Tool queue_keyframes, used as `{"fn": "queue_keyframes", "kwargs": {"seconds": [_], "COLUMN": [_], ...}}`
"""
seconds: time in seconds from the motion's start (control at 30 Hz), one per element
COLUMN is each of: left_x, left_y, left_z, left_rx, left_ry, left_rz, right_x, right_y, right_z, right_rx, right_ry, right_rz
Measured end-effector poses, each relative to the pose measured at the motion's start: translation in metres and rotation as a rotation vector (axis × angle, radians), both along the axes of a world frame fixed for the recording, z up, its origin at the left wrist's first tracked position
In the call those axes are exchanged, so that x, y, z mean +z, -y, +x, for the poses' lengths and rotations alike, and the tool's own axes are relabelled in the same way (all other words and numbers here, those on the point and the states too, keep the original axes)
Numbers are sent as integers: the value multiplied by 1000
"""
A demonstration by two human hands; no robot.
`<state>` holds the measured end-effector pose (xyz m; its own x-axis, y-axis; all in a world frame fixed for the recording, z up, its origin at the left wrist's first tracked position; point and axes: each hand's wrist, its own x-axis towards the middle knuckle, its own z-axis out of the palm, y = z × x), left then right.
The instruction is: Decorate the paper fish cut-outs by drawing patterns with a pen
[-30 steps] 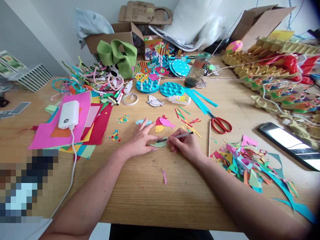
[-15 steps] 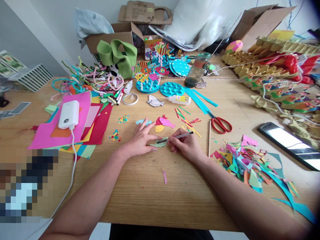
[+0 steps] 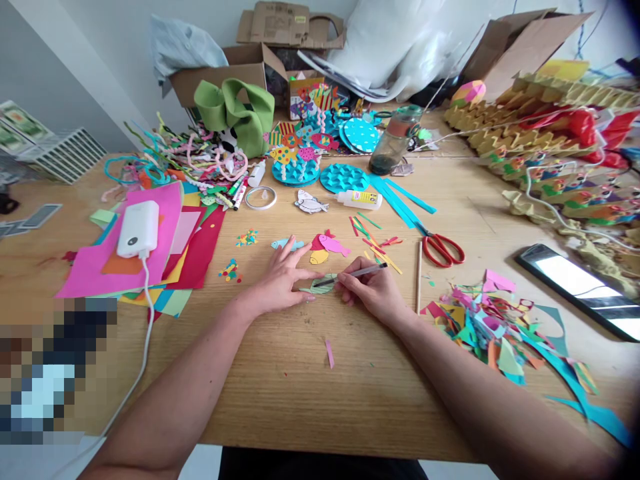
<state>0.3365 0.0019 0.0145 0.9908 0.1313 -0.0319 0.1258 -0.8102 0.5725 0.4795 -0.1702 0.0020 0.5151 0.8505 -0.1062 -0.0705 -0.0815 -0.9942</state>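
Observation:
My right hand (image 3: 369, 288) grips a dark pen (image 3: 369, 270), its tip resting on a small green paper fish (image 3: 324, 284) that bears drawn lines. With fingers spread, my left hand (image 3: 285, 280) lies on the table and steadies the left end of this fish. Just beyond the left fingertips is a light blue paper fish (image 3: 299, 245). Behind the green fish lie a yellow paper fish (image 3: 319, 257) and a pink paper fish (image 3: 334, 245), overlapping a red one (image 3: 317, 241). Thin coloured paper strips (image 3: 383, 253) are scattered to their right.
Red-handled scissors (image 3: 444, 250), a wooden stick (image 3: 419, 277), paper scraps (image 3: 493, 323) and a phone (image 3: 580, 287) lie on the right. A glue bottle (image 3: 363, 199) and white fish cutout (image 3: 311, 202) are behind. Coloured sheets with a white power bank (image 3: 139, 229) sit left.

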Motion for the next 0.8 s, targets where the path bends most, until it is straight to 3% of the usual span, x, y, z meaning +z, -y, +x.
{"fn": "queue_keyframes", "kwargs": {"seconds": [0.8], "left_x": [-3], "left_y": [-1], "left_z": [0], "left_rx": [-17], "left_ry": [-6], "left_rz": [35], "right_x": [-4], "right_y": [1], "right_z": [1], "right_rx": [9], "right_ry": [21], "right_rz": [6]}}
